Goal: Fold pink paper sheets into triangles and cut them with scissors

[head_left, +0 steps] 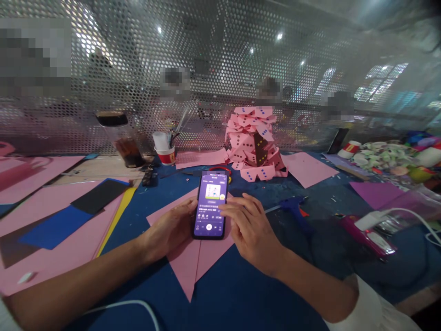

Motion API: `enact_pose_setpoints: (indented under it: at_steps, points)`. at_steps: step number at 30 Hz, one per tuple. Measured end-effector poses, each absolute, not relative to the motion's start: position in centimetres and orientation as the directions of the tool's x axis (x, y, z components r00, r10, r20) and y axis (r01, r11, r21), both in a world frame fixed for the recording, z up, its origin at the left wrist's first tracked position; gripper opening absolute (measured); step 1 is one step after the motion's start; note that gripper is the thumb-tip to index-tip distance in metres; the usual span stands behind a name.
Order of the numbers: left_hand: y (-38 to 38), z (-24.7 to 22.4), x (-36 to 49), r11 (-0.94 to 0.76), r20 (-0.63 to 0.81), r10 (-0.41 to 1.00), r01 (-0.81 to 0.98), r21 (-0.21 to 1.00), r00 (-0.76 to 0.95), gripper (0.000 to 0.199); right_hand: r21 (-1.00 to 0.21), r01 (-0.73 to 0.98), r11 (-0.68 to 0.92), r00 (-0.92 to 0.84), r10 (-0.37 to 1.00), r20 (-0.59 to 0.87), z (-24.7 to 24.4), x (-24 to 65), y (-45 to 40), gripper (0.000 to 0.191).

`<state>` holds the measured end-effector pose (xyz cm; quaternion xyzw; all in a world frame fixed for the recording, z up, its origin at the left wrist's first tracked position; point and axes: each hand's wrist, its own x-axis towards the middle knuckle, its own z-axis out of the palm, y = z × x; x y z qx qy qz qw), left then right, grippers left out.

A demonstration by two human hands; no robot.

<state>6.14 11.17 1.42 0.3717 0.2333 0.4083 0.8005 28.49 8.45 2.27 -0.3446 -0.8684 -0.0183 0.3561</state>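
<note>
While our left hand (172,227) grips the lit phone (209,193) by its left side, over the pink paper (186,271) on the tabletop's (265,301) near middle, our right hand (255,234) is half open, bent over the phone's right edge; we cannot tell if it touches. Our 2 hands partly hide the paper; the phone's small text (207,209) is hard to read.

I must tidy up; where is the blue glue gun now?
In the head view, right of centre: the blue glue gun lies on the blue tabletop, just right of the right hand.
</note>
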Motion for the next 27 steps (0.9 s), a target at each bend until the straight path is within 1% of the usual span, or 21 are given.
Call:
enact_pose_setpoints:
  at_steps: [8,19,27]
  points:
    - [11.22,1.46,6.17,0.388,-0.070,0.826,-0.474,0.791,0.559,0.047,-0.221,0.609,0.761,-0.495,0.583,0.645,2.31,28.44,8.30,0.037]
    - [10.92,1.78,6.13,0.380,-0.075,0.830,-0.461,0.802,0.552,0.043,-0.219,0.601,0.769,-0.489,0.570,0.660,2.38,28.47,8.31,0.042]
    - [11.04,1.36,6.01,0.395,-0.111,0.842,-0.463,0.793,0.529,0.044,-0.223,0.596,0.771,-0.489,0.569,0.662,2.48,28.47,8.23,0.040]
